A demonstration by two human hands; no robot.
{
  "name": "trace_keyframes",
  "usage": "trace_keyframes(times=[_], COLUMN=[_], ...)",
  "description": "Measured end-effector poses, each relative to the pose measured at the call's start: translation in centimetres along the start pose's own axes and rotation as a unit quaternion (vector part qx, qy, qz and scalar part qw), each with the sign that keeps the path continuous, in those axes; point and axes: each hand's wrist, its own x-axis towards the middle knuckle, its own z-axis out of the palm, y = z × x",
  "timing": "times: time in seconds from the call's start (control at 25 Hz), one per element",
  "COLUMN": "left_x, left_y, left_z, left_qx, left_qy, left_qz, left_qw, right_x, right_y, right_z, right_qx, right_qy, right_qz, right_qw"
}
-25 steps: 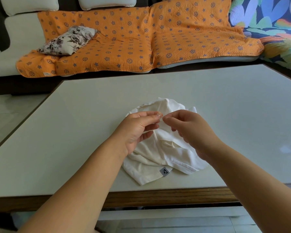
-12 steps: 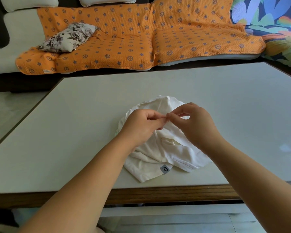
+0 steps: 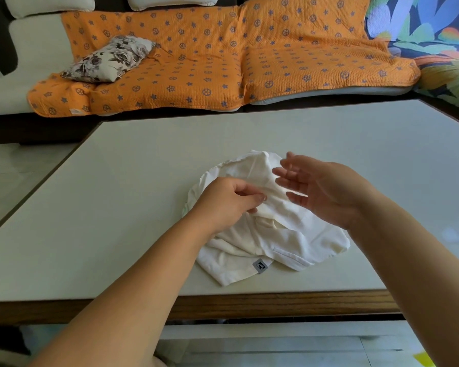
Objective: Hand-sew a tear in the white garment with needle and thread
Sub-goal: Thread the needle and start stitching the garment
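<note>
We are looking down at the wooden edge of the table, close to us. The white garment is lying in a bunched heap just past that edge, with its little gray tag pointing our way. We are pinching a fold of the cloth with the left hand, thumb and fingertips pressed on it. The right hand is hanging just above the cloth, fingers spread, holding nothing. We cannot see a needle or thread.

We are thinking the cloth should be pulled flat and snug at the pinched spot, so the tear shows and the stitches go in small and even. The near edge is close, so the cloth could slip off if we tug toward us. Bare table is showing to the left, right and far side for our arms. Beyond the table, an orange blanket and a flowery pillow are lying.
</note>
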Motion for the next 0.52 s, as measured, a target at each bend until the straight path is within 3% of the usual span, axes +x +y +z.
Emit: trace_keyframes(times=[0.08,0.2,0.32,0.44,0.52], left_x=[0.0,0.1,0.2,0.2,0.1], left_y=[0.0,0.2,0.4,0.6,0.6], left_z=[-0.1,-0.2,-0.4,-0.5,-0.6], left_qx=[-0.066,-0.141,-0.216,-0.274,-0.286], left_qy=[-0.019,-0.026,-0.026,-0.033,-0.033], left_qz=[-0.024,-0.057,-0.087,-0.109,-0.112], left_qw=[0.997,0.988,0.972,0.955,0.951], right_x=[0.2,-0.4,-1.0,-1.7,-2.1], right_y=[0.1,0.7,1.1,0.5,0.4], right_z=[-0.1,0.4,0.9,0.6,0.5], right_qx=[-0.022,-0.156,-0.147,-0.181,-0.250], right_qy=[0.041,0.118,0.169,0.297,0.313], right_qz=[-0.021,-0.048,-0.116,-0.270,-0.324], right_qw=[0.999,0.979,0.968,0.898,0.857])
